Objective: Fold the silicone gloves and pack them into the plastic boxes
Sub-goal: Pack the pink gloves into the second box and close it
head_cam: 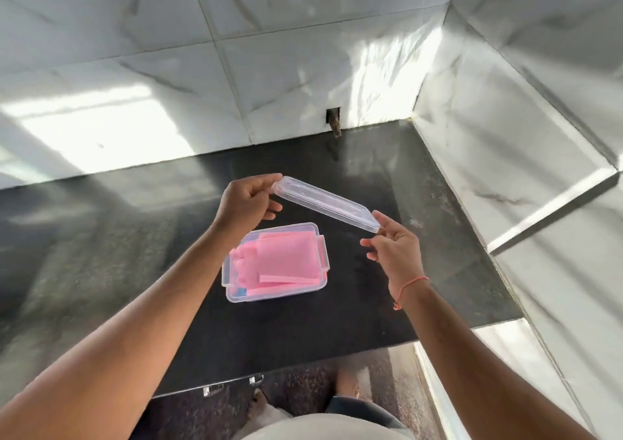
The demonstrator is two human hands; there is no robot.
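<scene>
Left hand [247, 200] pinches far-left end of clear lid [326, 206], lid held tilted in air above open plastic box [273, 261] on dark counter [118, 237], folded pink gloves [279, 260] inside, right hand [394, 247] pinches lid's near-right end.

black counter [337, 321] | marble wall tiles [168, 34] | speckled floor [303, 382]
</scene>
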